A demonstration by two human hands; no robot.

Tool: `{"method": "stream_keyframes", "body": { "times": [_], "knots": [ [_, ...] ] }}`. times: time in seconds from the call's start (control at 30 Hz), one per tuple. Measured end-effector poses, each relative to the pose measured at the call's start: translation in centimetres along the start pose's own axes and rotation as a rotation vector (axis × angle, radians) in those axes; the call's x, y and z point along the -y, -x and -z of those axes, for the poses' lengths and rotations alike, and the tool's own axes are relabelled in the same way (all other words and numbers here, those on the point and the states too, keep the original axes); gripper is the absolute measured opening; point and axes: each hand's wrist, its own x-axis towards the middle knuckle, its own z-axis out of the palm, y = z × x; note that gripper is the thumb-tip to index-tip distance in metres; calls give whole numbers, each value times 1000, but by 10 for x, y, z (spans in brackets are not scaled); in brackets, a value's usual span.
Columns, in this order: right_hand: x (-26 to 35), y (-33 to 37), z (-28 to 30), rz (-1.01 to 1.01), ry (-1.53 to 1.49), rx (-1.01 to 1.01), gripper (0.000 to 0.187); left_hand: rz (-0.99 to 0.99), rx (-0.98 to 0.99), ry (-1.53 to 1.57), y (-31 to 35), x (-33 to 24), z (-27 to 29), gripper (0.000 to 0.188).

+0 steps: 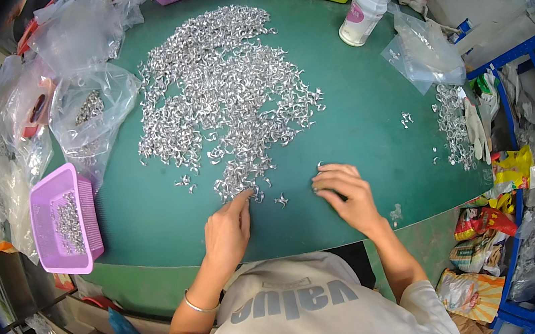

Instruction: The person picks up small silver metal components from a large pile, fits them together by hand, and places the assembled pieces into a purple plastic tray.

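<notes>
The small curved metal pieces [229, 77] lie in a broad, loose heap on the green bench [369, 120], with a tongue of the heap running toward me. A small cluster [281, 200] sits apart from it, between my hands.

Left hand [227, 230]: at the near end of the tongue, thumb and index finger brought close together at the pieces. I cannot tell whether a piece is pinched between them.

Right hand [347, 196]: over bare bench, fingers bent, thumb reaching toward the fingertips. Something small shows at the tips; I cannot tell whether it is gripped. One loose piece [321, 164] lies just beyond the fingers.

Handling (judged by appearance): each piece should be light, stiff and hard to damage by finger pressure. The shiny surface may slip, and the hooked shapes may catch on one another.

Grip: take one piece at mid-curve between the pads of thumb and index finger. Avoid the narrow ends, which may prick. Draw from the heap's edge, where pieces lie thinnest.
</notes>
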Motion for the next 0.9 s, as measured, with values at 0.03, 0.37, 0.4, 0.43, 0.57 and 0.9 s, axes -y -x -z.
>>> {"method": "stream_keyframes", "body": {
  "times": [0.03, 0.37, 0.4, 0.43, 0.57, 0.9],
  "knots": [
    [0, 0, 3, -64, -21, -42, 14, -27, -63, 54, 3, 1, -3, 19],
    [-8, -51, 3, -62, 192, -182, 15, -60, 62, 267, 11, -12, -13, 16],
    [-10, -62, 0, -51, 259, -147, 15, -75, 64, 278, 10, -14, -13, 16],
    [-11, -71, -5, -39, 326, -112, 16, -89, 66, 289, 9, -15, -13, 16],
    [-21, -83, -19, 17, 540, 8, 12, -103, 105, 300, 6, -18, -10, 16],
    [21, -44, -7, -333, -260, 4, 19, 5, 120, 562, 12, -19, -7, 19]
  ]
}}
